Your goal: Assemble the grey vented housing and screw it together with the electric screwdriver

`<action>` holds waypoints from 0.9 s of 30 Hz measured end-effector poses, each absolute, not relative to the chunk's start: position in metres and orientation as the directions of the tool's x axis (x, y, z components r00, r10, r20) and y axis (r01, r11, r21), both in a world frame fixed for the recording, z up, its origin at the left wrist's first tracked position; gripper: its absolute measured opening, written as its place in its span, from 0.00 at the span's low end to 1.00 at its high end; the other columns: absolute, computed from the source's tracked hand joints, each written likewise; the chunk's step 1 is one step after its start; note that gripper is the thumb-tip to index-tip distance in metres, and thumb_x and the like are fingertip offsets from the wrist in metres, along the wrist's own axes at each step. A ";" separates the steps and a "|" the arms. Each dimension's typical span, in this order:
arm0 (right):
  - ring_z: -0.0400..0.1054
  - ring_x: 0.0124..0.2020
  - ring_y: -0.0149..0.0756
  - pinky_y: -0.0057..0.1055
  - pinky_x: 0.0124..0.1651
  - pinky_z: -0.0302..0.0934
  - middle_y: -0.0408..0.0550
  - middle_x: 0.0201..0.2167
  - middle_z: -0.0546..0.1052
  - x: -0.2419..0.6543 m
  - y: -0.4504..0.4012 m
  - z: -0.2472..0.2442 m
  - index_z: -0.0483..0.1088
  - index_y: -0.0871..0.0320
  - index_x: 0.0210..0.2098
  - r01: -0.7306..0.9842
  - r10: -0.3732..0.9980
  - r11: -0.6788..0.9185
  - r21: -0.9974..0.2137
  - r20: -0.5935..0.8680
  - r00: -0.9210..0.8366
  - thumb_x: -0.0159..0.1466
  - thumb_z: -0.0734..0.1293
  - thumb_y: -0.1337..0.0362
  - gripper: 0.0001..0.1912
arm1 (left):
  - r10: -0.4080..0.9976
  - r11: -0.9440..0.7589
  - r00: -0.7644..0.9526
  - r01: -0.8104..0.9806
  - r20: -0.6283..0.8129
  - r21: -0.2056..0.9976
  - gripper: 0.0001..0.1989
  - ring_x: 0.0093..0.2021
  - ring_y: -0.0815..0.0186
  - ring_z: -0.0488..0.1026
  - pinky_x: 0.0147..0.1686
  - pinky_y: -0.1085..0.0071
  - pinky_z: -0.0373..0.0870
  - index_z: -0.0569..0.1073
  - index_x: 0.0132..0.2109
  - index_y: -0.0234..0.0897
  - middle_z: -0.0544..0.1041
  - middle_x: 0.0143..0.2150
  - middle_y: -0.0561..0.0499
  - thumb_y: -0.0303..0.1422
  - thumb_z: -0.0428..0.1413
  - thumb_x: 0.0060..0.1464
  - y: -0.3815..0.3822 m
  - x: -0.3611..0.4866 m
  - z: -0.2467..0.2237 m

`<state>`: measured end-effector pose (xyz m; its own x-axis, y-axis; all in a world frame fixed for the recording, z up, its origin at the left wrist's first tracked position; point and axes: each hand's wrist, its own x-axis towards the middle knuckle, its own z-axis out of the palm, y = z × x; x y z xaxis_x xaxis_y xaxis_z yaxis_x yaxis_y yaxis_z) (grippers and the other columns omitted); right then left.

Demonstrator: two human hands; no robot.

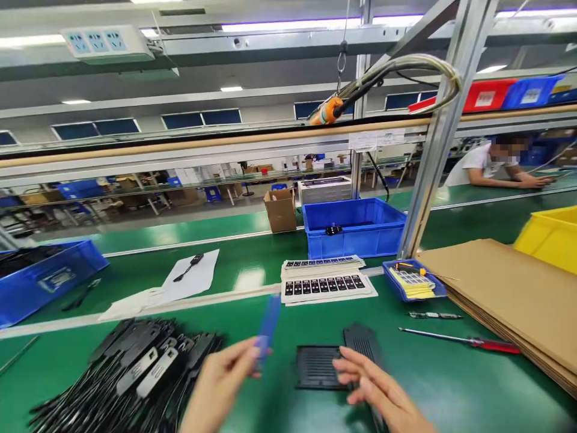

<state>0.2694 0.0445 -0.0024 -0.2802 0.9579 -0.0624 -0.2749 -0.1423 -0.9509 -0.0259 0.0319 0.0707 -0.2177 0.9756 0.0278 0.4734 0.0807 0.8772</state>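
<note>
Pinched between the thumb and fingers of my left hand (229, 376) is a thin blue strip (269, 328), upright and blurred by motion. My right hand (376, 388) has its fingers apart beside a black ribbed plastic plate (318, 367); whether the fingertips touch its right edge I cannot tell. Partly behind that hand lies a longer black ribbed part (362, 341). To the left of my left hand is a heap of black cabled devices (135, 361), with two lighter grey flat pieces (157, 371) on top.
Sheets of black labels (324, 287) lie ahead, before a blue bin (356, 231). At right are a small blue tray (412, 281), a pen (435, 315), a red-handled screwdriver (487, 344) and stacked cardboard (509, 288). An orange tool (327, 112) hangs overhead. A person (480, 165) sits far right.
</note>
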 end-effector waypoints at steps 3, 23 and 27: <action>0.70 0.52 0.47 0.42 0.50 0.67 0.53 0.53 0.76 0.268 0.046 -0.003 0.72 0.48 0.55 -0.422 0.934 -0.257 -0.869 -0.111 -0.341 0.58 0.70 0.42 0.29 | 0.980 0.044 0.180 0.241 -0.089 0.969 0.26 0.30 0.61 0.77 0.31 0.67 0.76 0.82 0.45 0.38 0.82 0.34 0.47 0.54 0.55 0.54 0.034 0.085 0.046; 0.61 0.25 0.32 0.29 0.27 0.61 0.48 0.33 0.74 0.394 0.031 -0.034 0.72 0.48 0.57 0.106 0.760 -0.415 -0.904 -0.408 -0.506 0.57 0.66 0.36 0.35 | 0.883 -0.468 0.459 0.842 0.102 0.266 0.31 0.63 0.47 0.64 0.61 0.42 0.61 0.67 0.59 0.33 0.68 0.62 0.34 0.45 0.61 0.53 0.032 0.143 -0.009; 0.59 0.21 0.32 0.27 0.21 0.56 0.45 0.26 0.71 0.397 0.026 -0.042 0.73 0.52 0.55 0.226 0.757 -0.435 -0.872 -0.490 -0.432 0.55 0.64 0.33 0.39 | 0.878 -0.477 0.431 0.825 0.210 0.304 0.21 0.59 0.51 0.70 0.60 0.51 0.67 0.71 0.54 0.34 0.73 0.58 0.39 0.38 0.60 0.56 0.020 0.146 -0.011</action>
<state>0.3967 0.0262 -0.0421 -0.4324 0.7569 -0.4900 0.2261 -0.4350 -0.8716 0.1461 0.0203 -0.0108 0.4306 0.8779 0.2096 0.8246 -0.4771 0.3039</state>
